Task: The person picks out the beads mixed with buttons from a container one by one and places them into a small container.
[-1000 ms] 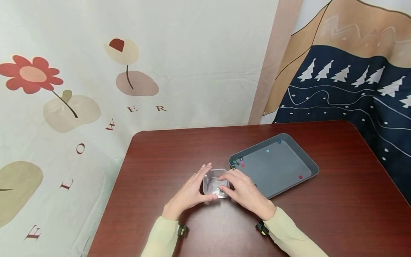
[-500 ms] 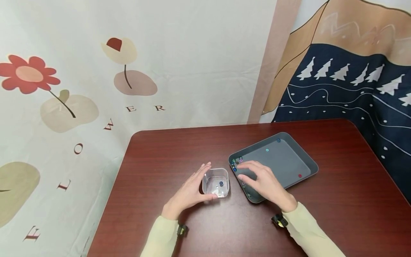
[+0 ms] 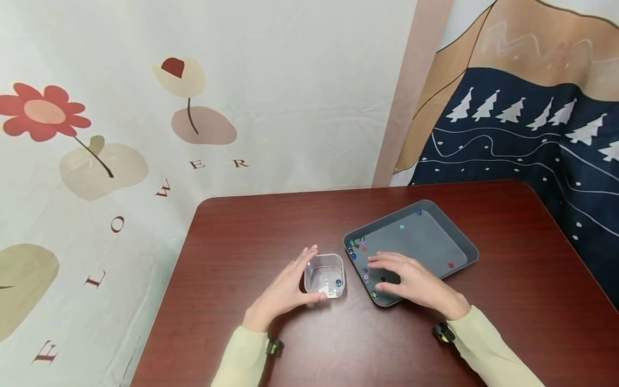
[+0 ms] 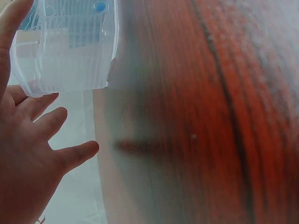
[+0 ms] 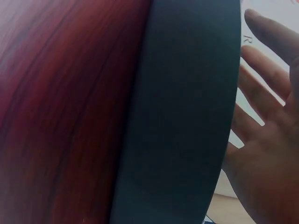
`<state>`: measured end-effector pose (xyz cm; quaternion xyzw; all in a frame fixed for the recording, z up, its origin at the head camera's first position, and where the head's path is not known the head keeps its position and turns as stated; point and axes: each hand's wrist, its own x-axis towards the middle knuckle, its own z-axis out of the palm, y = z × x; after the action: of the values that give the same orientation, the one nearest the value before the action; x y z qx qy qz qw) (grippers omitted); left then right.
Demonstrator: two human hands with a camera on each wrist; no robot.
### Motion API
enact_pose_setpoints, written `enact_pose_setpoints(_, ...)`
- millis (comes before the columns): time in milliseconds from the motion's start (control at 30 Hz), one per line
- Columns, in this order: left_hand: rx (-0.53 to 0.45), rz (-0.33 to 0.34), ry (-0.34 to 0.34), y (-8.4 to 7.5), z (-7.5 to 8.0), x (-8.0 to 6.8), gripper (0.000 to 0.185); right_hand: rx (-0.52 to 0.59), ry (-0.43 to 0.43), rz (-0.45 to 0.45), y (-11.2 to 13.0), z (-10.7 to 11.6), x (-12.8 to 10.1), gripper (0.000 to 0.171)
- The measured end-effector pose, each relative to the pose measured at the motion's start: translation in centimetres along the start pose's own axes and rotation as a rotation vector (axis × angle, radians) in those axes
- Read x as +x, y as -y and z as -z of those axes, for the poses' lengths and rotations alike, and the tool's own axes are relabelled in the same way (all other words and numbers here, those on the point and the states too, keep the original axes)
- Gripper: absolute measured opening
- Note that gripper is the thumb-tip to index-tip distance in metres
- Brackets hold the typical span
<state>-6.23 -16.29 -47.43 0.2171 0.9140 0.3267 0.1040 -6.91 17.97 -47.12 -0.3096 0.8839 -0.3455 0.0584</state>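
Note:
A small clear plastic cup [image 3: 325,275] stands on the dark red table [image 3: 251,236], with a blue bead [image 3: 338,282] inside. My left hand [image 3: 285,290] rests against the cup's left side with fingers straight; the left wrist view shows the cup [image 4: 70,46] beside those fingers. To the right lies a grey tray [image 3: 435,242] holding several small coloured beads [image 3: 359,246] near its left corner. My right hand [image 3: 411,279] hovers over the tray's near left corner, fingers spread and relaxed. In the right wrist view the tray's wall [image 5: 187,116] fills the middle.
A red bead [image 3: 451,265] lies at the tray's right, a teal bead [image 3: 401,227] and a blue one [image 3: 418,213] toward its far side. Patterned cloths hang behind the table. The table's right edge runs close to the dark blue cloth.
My right hand left the cup, moved right over the tray, then drew back toward its near left corner. A blue bead now lies in the cup. The left hand stayed put.

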Motion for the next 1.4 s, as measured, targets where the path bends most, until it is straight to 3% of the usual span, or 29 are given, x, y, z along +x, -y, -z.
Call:
enact_pose_setpoints(167,-0.006,0.017,0.008,0.0,0.0,-0.1,0.108,-0.082,0.052,0.056,-0.5,0.0,0.0,0.045)
enact_pose_setpoints(333,-0.008,0.024,0.009,0.0,-0.1,-0.1,0.108,-0.097,0.092,0.074,-0.7,-0.4,0.2,0.042)
enact_pose_setpoints(1000,-0.017,0.021,-0.003,0.1,-0.2,-0.1,0.110,-0.139,0.123,0.151,-1.0,-1.5,0.8,0.030)
enact_pose_setpoints(1400,-0.041,0.029,0.010,0.0,-0.1,-0.2,0.109,-0.163,0.118,0.149,-1.0,-1.9,1.3,0.027)
